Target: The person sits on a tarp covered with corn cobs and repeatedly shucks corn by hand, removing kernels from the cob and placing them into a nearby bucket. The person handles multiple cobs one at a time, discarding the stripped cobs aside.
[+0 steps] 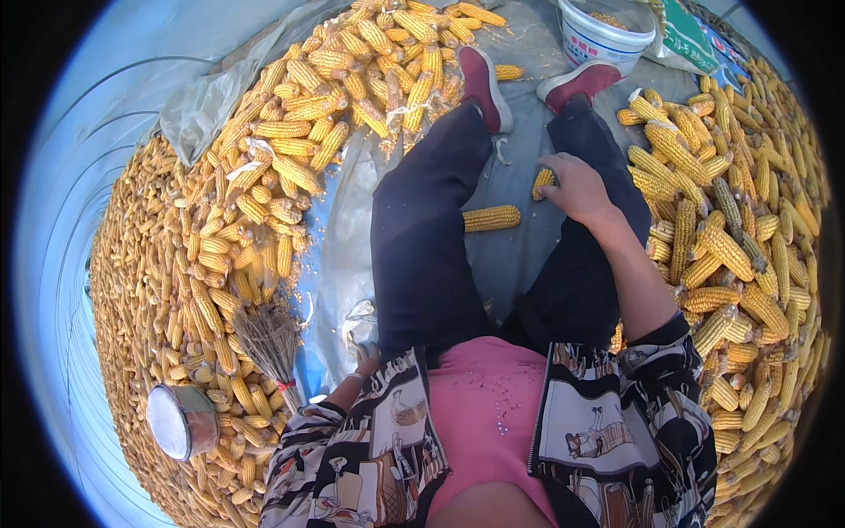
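A yellow corn cob [543,183] lies between the person's legs, over the middle of the grey sheet [524,264], the right hand's [576,187] fingers curled onto its end. A second cob [493,218], kernels on, lies just beside it. The left hand [368,356] is low by the left thigh; whether it grasps anything, I cannot tell. Much looks left to handle: large heaps of kernel-covered cobs flank the sheet's left [299,114] and right [731,251] edges, and the bucket [607,46] near its far edge holds some yellowish contents.
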The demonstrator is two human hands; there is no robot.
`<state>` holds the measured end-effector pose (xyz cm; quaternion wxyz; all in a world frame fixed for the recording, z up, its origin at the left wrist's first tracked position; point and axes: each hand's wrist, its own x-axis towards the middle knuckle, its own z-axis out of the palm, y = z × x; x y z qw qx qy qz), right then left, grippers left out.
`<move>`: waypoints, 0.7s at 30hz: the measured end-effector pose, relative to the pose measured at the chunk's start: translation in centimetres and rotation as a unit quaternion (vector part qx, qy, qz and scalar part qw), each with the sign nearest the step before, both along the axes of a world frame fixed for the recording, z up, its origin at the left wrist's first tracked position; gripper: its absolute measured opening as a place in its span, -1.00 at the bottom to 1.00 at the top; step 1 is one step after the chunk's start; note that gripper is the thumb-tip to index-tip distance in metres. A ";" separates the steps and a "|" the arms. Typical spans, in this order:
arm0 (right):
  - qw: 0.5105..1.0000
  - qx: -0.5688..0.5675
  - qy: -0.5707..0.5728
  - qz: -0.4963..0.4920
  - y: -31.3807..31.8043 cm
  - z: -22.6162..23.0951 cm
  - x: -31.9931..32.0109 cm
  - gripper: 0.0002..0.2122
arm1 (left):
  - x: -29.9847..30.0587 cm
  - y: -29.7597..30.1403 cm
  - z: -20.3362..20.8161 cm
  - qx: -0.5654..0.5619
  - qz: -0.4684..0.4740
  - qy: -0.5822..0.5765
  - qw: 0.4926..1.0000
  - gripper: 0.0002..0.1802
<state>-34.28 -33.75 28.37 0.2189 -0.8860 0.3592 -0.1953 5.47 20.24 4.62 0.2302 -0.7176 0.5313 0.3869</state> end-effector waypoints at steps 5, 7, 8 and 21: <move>0.929 0.141 0.334 0.078 4.0 -9.8 11.6 -0.48 | -3.8 -2.7 5.8 0.052 0.003 -0.005 0.999 -0.19; 0.933 0.123 0.338 0.019 6.1 -12.3 11.9 -0.50 | -5.4 -3.6 7.4 0.059 0.038 -0.060 0.996 0.04; 0.938 0.190 0.288 0.018 6.7 -13.1 11.5 -0.49 | -6.0 -4.0 8.1 0.075 0.075 -0.063 0.992 0.07; 0.891 0.330 0.037 -0.310 -2.7 -19.6 4.4 -0.39 | -5.1 -2.6 5.7 0.006 0.077 -0.035 0.996 0.10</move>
